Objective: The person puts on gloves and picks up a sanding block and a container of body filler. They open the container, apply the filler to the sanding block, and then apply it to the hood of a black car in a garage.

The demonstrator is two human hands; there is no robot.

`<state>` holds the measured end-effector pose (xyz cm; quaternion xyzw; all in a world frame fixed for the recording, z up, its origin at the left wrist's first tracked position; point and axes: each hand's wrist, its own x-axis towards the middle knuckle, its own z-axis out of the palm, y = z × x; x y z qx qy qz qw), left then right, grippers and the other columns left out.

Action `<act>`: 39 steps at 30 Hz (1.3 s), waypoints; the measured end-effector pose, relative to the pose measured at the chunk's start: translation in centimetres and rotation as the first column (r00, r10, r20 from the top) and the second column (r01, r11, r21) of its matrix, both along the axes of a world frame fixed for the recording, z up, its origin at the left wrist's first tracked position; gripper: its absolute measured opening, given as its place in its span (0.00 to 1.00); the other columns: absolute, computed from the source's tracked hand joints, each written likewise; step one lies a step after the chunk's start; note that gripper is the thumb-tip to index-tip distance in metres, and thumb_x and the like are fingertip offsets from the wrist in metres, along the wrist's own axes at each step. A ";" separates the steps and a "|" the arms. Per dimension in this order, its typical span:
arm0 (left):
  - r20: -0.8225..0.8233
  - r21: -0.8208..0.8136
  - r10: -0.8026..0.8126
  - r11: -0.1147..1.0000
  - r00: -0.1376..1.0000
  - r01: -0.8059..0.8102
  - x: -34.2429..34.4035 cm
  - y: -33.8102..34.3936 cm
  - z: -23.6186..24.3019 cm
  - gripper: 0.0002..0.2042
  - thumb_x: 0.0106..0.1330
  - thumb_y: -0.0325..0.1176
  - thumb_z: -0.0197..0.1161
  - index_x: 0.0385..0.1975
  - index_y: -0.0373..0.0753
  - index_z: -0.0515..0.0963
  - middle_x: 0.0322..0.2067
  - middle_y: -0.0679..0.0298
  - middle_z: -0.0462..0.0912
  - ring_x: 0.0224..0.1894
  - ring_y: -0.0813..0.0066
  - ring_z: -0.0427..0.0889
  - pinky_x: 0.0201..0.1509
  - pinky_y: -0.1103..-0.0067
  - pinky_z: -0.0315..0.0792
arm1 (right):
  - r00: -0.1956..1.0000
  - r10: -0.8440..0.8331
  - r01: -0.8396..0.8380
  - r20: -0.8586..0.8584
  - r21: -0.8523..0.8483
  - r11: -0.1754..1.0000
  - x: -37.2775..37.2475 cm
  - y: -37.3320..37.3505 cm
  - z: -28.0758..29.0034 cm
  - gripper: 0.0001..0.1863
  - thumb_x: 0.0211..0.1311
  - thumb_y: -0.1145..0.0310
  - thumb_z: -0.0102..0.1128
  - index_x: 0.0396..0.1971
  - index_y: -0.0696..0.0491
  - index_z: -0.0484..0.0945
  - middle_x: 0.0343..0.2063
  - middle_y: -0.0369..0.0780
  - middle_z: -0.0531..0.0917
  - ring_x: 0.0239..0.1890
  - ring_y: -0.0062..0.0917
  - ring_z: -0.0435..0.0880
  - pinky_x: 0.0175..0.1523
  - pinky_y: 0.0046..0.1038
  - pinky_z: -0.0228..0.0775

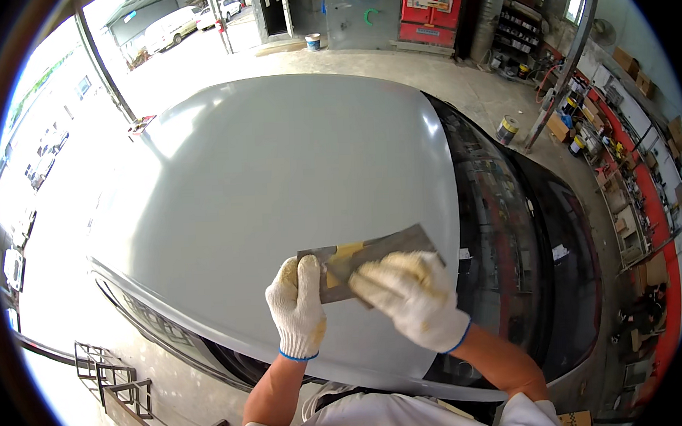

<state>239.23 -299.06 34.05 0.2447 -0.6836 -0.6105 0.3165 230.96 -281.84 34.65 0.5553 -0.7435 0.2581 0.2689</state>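
Over the near right part of a grey car roof (278, 162), both my hands wear white knit gloves stained yellow. My left hand (297, 299) is closed on the left end of a flat grey putty scraper (336, 285), its thumb on top. Yellow putty (348, 250) is smeared across the metal. My right hand (409, 294), slightly blurred, is closed over the right end, where grey metal (410, 237) sticks out beyond the fingers. This looks like a second scraper overlapping the first, but the gloved fingers hide much of the join.
The car's dark rear window (497, 206) lies right of the roof. Metal frames (120, 382) stand on the floor at lower left. Cluttered shelves (621, 170) line the right wall; a bucket (508, 129) stands near a post (567, 66). A red cabinet (430, 15) is at the back.
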 end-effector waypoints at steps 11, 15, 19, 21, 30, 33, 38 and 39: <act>-0.010 0.024 0.074 0.997 0.997 -0.074 0.7 0.1 -0.8 0.13 0.75 0.34 0.55 0.36 0.29 0.80 0.23 0.71 0.76 0.28 0.86 0.68 0.32 0.82 0.66 | 0.989 0.120 -0.119 0.083 -0.014 0.993 1.1 -0.4 -2.2 0.22 0.52 0.68 0.65 0.50 0.45 0.85 0.48 0.30 0.81 0.47 0.23 0.80 0.55 0.30 0.70; -0.053 0.019 0.098 0.995 0.994 -0.097 0.9 0.6 -1.0 0.13 0.75 0.34 0.55 0.36 0.29 0.80 0.24 0.72 0.77 0.28 0.86 0.68 0.33 0.83 0.66 | 0.998 0.041 -0.039 0.053 -0.042 0.998 0.3 -1.2 -1.1 0.23 0.52 0.67 0.65 0.51 0.44 0.84 0.49 0.32 0.81 0.48 0.25 0.80 0.55 0.32 0.71; -0.054 0.012 0.087 0.996 0.995 -0.087 0.9 -0.1 -1.9 0.13 0.75 0.34 0.55 0.37 0.29 0.80 0.25 0.70 0.77 0.30 0.85 0.68 0.35 0.83 0.66 | 0.992 0.115 -0.114 0.050 -0.032 0.993 1.1 -0.6 -2.4 0.23 0.51 0.67 0.66 0.51 0.45 0.85 0.50 0.32 0.80 0.47 0.25 0.80 0.55 0.31 0.71; -0.075 0.015 0.101 0.995 0.992 -0.100 1.1 0.5 -1.7 0.13 0.75 0.33 0.55 0.37 0.28 0.80 0.25 0.70 0.76 0.30 0.86 0.68 0.34 0.84 0.66 | 0.996 0.064 -0.060 0.056 -0.074 0.995 1.0 -0.9 -1.9 0.24 0.47 0.70 0.67 0.49 0.43 0.86 0.48 0.30 0.82 0.46 0.26 0.80 0.53 0.33 0.72; 0.075 -0.027 -0.121 0.992 0.990 0.123 2.0 -1.1 -2.3 0.12 0.72 0.32 0.55 0.36 0.28 0.80 0.23 0.69 0.76 0.27 0.85 0.69 0.31 0.83 0.67 | 0.824 0.258 -0.101 0.505 -0.317 0.943 -1.9 0.0 1.3 0.18 0.56 0.79 0.67 0.47 0.51 0.85 0.44 0.36 0.87 0.44 0.28 0.86 0.51 0.29 0.78; 0.038 0.040 -0.197 0.980 0.980 0.195 1.8 -0.3 -1.3 0.12 0.73 0.34 0.54 0.32 0.32 0.78 0.20 0.74 0.71 0.19 0.90 0.63 0.20 0.85 0.57 | 0.327 0.405 -0.068 0.854 -0.407 0.911 -1.8 0.6 2.5 0.13 0.61 0.78 0.66 0.46 0.54 0.85 0.41 0.38 0.88 0.43 0.27 0.87 0.50 0.26 0.81; -0.005 0.006 -0.098 0.995 0.995 0.098 1.8 -0.8 -0.9 0.13 0.73 0.36 0.54 0.34 0.32 0.81 0.20 0.73 0.73 0.18 0.90 0.63 0.19 0.86 0.55 | 0.660 0.191 -0.162 0.727 -0.111 0.981 -3.2 1.2 0.9 0.13 0.60 0.75 0.66 0.45 0.53 0.86 0.41 0.40 0.88 0.42 0.28 0.88 0.48 0.25 0.80; 0.007 0.004 -0.079 0.997 0.997 0.079 1.8 -0.9 -1.3 0.13 0.73 0.36 0.54 0.34 0.32 0.81 0.21 0.73 0.74 0.20 0.89 0.63 0.21 0.85 0.57 | 0.813 0.122 -0.139 0.569 -0.013 0.990 -3.5 1.4 0.8 0.14 0.59 0.74 0.66 0.45 0.52 0.86 0.43 0.39 0.88 0.43 0.28 0.87 0.49 0.26 0.79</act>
